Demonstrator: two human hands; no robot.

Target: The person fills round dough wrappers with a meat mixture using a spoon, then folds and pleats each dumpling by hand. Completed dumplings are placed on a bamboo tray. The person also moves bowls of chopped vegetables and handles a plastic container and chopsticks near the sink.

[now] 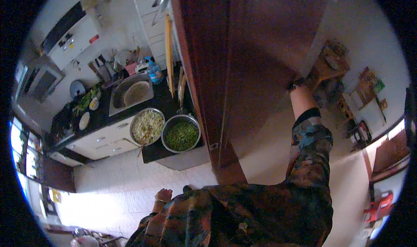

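Observation:
My right hand (297, 79) reaches forward past a dark brown wooden door or panel (260, 25). It lies in deep shadow, with a dark band at the wrist. Whether its fingers touch or hold anything is too dim to see. Low at my side, my left hand (164, 195) has curled fingers and shows nothing in them. Ahead of it, a metal bowl of chopped green vegetable (181, 136) rests at the end of the dark countertop (153, 155). Beside that stands a metal bowl of chopped pale vegetable (147, 127).
A steel sink (114, 106) is set into the counter, with a blue bottle (155, 72) beside it. Leafy greens (85, 102) and a small pale plate (84, 121) lie farther left. A brown door frame (192, 67) separates the kitchen from the right-hand room, where a wooden shelf (337, 71) stands.

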